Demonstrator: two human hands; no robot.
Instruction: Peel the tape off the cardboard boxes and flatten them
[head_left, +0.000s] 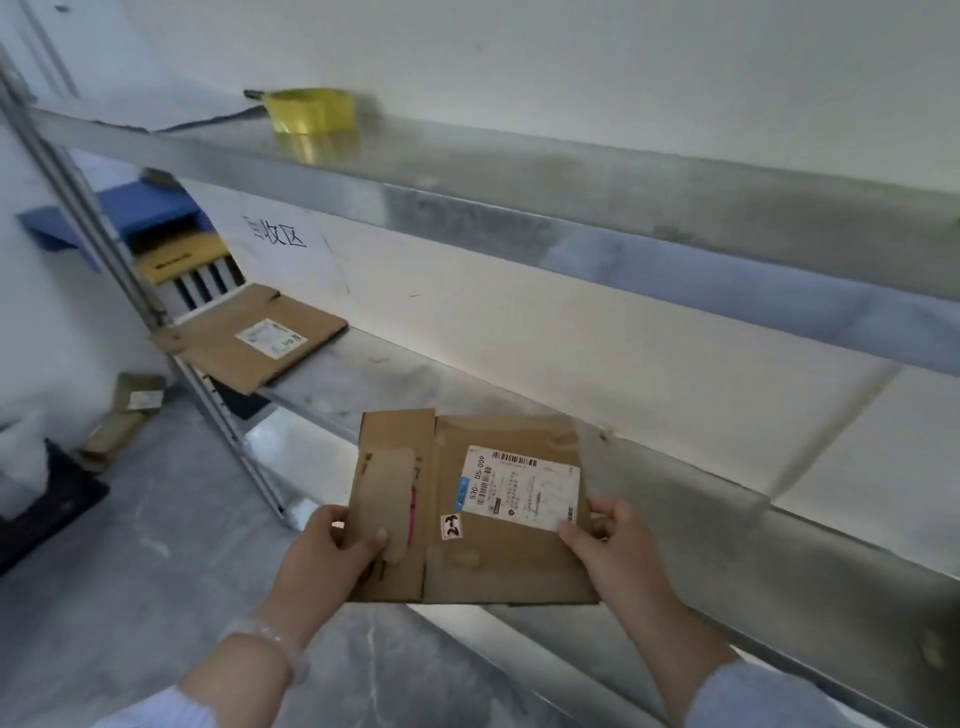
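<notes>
Fingers (328, 522) of the left hand (332, 558) curl round the left edge of a flattened cardboard box (498, 566), with the thumb pressed on a loose rounded flap on its front. On the opposite edge the right hand (618, 545) grasps the card, its thumb lying on the lower corner of a white shipping label (519, 488) and its other fingers tucked behind. Just left of the label sits a small handwritten sticker (451, 526), and beside that runs a thin pink strip (413, 512), possibly tape, though it is too blurred to be sure. A pale bracelet (270, 642) circles the left wrist.

Both hands hold the box in the air, tilted face-up, just in front of the lower metal shelf (395, 379). Further left on that shelf lies a second flat box (249, 338) with its own label, well apart from the held one. Beyond it are a blue item (140, 208) and a yellow carton (182, 254). On the upper shelf (467, 161) stands a yellow tape roll (311, 110). Down on the grey floor (130, 597), left of the rack's upright, small cardboard boxes (124, 415) lie near a black crate (47, 499).
</notes>
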